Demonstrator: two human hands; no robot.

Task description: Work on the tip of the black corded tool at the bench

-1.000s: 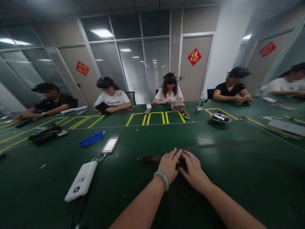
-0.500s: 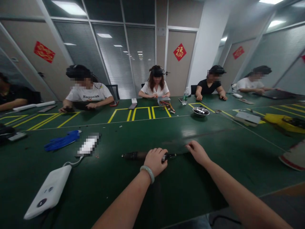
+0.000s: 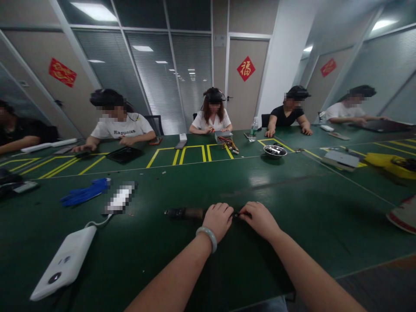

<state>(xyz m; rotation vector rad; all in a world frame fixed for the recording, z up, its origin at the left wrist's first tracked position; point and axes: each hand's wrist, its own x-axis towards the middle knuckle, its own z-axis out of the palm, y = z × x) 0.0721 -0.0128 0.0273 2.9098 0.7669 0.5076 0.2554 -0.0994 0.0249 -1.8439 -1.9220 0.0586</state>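
A dark, slim electric screwdriver (image 3: 188, 213) lies lengthwise across the green table in front of me, its narrow metal tip pointing left. My left hand (image 3: 219, 221), with a pale green bangle at the wrist, is wrapped over the right part of its body. The fingers of my right hand (image 3: 258, 220) are pinched together at the tool's right end, close to my left fingertips. Whatever lies between those right fingers is small, dark and mostly covered.
A white power bank (image 3: 66, 262) is cabled to a phone (image 3: 121, 198) on the left, near a blue glove (image 3: 86, 192). Beyond are a metal bowl (image 3: 274, 151), a water bottle (image 3: 253, 129) and wires (image 3: 229, 145). Several people sit along the far side.
My right hand has moved left to the screwdriver's right end. My left hand has shifted slightly right along the tool. Across the table, a person has laid a dark flat object down.
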